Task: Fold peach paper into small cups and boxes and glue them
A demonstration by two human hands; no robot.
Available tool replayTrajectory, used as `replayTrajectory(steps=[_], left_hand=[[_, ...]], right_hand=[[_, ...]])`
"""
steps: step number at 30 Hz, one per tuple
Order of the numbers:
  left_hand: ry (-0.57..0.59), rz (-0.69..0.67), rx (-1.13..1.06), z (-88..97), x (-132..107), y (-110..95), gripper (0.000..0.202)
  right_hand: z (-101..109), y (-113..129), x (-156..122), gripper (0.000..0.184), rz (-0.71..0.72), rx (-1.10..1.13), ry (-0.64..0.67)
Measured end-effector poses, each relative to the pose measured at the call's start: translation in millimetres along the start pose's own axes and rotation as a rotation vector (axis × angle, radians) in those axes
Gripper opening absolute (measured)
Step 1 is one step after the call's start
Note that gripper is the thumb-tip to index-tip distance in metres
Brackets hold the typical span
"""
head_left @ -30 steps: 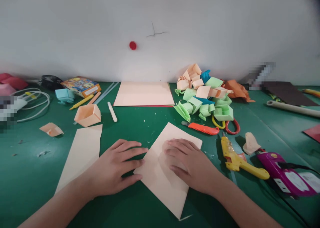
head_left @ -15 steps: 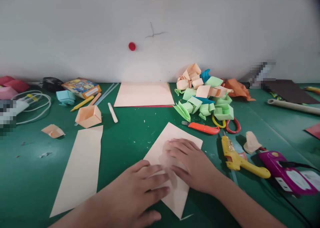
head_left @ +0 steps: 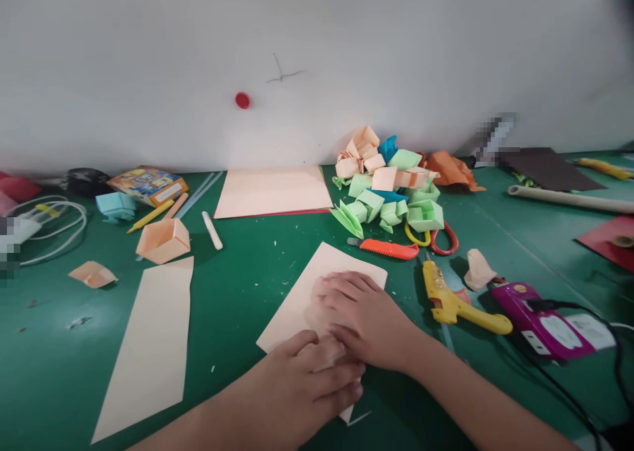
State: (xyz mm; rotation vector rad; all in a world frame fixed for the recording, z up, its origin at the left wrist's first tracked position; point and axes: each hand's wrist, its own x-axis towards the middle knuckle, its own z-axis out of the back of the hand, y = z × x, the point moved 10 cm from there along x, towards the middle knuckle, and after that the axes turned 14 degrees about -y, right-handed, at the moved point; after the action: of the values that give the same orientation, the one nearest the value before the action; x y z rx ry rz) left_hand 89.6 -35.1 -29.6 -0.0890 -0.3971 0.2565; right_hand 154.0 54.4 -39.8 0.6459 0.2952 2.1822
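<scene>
A peach sheet of paper [head_left: 297,306] lies at an angle on the green table in front of me. My right hand [head_left: 364,315] rests flat on its middle, fingers stretched toward the left. Lower down, my left hand [head_left: 312,381] lies across the sheet's near part with its fingers pointing right, the fingertips close to my right hand's thumb. Both hands are open, pressing on the paper and gripping nothing. The near corner of the sheet is mostly hidden under my left hand. To the left is a long peach paper strip [head_left: 148,352], apart from both hands.
Right of the sheet are an orange utility knife [head_left: 389,248], scissors [head_left: 444,240], a yellow glue gun [head_left: 446,299] and a purple power strip [head_left: 545,322]. Folded paper pieces [head_left: 391,193] are heaped behind. A peach paper box [head_left: 163,241] and white stick [head_left: 212,230] stand left.
My left hand has slid right and slightly down across the paper, covering more of its near end. My right hand stays on the sheet. The whole view has shifted a little.
</scene>
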Motion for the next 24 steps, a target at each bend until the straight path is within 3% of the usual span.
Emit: replayTrajectory(steps=[9,24], left_hand=[[0.063,0.014,-0.153,-1.5,3.9,0.9,0.035],[0.006,-0.011,-0.292,-0.1,-0.1,-6.6,0.043]], right_hand=[[2.3,3.0,-1.2,0.038,0.036,-0.041,-0.001],[2.2,1.4,-1.4,0.036,0.026,-0.036,-0.001]])
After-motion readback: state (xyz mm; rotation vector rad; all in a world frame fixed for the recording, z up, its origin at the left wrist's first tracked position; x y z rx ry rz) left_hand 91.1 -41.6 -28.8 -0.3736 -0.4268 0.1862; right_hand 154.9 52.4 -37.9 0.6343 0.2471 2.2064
